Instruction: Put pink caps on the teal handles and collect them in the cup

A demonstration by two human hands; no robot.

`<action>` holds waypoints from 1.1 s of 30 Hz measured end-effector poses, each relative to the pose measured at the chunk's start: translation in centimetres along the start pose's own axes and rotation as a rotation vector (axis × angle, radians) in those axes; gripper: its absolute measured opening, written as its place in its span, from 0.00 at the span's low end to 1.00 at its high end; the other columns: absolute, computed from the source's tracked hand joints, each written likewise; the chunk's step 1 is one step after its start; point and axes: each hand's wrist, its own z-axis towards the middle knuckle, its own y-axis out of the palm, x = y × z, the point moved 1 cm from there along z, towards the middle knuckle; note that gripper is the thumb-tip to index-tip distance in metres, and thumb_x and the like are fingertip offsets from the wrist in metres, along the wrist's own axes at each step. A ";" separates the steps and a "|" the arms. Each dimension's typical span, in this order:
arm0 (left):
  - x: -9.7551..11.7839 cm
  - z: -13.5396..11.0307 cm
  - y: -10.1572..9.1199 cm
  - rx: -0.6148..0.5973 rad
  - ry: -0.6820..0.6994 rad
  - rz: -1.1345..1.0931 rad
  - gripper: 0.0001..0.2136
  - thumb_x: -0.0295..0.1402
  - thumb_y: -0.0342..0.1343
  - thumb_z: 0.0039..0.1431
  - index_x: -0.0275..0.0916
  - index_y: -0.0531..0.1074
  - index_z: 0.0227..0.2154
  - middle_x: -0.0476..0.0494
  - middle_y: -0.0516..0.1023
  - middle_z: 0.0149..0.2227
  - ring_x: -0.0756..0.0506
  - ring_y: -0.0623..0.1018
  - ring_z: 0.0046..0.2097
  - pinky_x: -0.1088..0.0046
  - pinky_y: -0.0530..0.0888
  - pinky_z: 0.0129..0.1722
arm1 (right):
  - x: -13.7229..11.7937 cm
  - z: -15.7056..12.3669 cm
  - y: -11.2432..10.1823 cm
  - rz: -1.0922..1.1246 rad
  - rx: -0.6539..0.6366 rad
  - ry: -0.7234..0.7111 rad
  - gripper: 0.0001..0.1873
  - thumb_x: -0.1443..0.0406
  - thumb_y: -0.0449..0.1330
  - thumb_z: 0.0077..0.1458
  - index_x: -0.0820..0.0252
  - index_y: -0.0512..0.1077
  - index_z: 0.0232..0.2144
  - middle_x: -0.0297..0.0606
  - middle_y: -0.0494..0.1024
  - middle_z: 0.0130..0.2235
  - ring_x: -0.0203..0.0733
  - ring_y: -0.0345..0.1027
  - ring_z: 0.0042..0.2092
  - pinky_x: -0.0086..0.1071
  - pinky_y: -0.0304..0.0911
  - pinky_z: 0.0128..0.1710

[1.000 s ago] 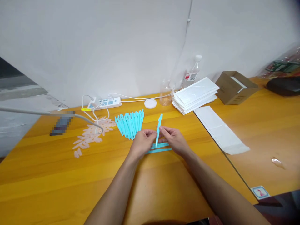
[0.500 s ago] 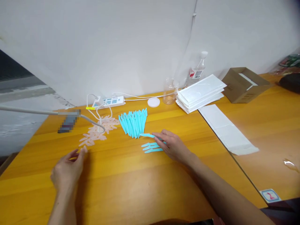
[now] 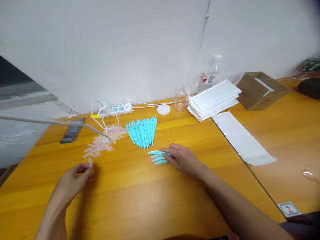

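My left hand [image 3: 77, 180] is closed in a pinch on one small translucent pink blade cap [image 3: 90, 162], its end pointing up from the fingertips. Just beyond it, a loose spread of similar pink caps [image 3: 96, 145] lies on the table. My right hand [image 3: 181, 157] grips a turquoise eyebrow razor [image 3: 154, 152] at its right end, low over the table. Directly in front of that one, several turquoise razors [image 3: 160, 162] lie side by side, their right ends hidden under my fingers. A larger fanned pile of razors [image 3: 142, 133] rests farther back.
A white power strip [image 3: 120, 108] with cables lies by the wall, near a phone [image 3: 72, 130]. A round white lid [image 3: 163, 109], a clear jar [image 3: 180, 100], a bottle [image 3: 210, 78], folded white packets [image 3: 215, 96] and a cardboard box [image 3: 257, 95] line the back.
My right hand has brought the razor from the big pile's edge down toward the small row. My left hand has drawn slightly back from the pink caps, with one cap now showing in its pinch.
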 end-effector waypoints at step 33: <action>8.3 -10.7 14.9 -0.460 0.105 -0.414 0.17 0.46 0.62 0.54 0.35 0.77 0.35 0.44 0.80 0.30 0.49 0.76 0.31 0.75 0.71 0.31 | -0.6 -0.3 -1.5 -0.104 -0.307 -0.105 0.13 0.59 0.54 0.66 0.53 0.77 0.45 0.38 0.75 0.36 0.40 0.68 0.38 0.29 0.57 0.37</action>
